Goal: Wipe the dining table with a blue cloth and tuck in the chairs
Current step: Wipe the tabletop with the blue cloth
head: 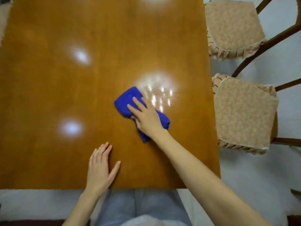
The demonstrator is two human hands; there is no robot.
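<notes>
Pressing blue cloth [125, 101] flat under my right hand [146, 118], grip wide, to spread wipe pressure; left hand [99, 168], grip wide, likely braces me on tabletop [48, 95].

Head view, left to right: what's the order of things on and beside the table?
Left hand flat on the table → blue cloth under the right hand → near chair and far chair, both past the table's right edge.

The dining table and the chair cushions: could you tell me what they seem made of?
Dining table: likely wood or veneer, glossy varnish, judging by grain streaks and bright light reflections. Chair cushions: matte patterned fabric, with pleated frilled edges.
</notes>
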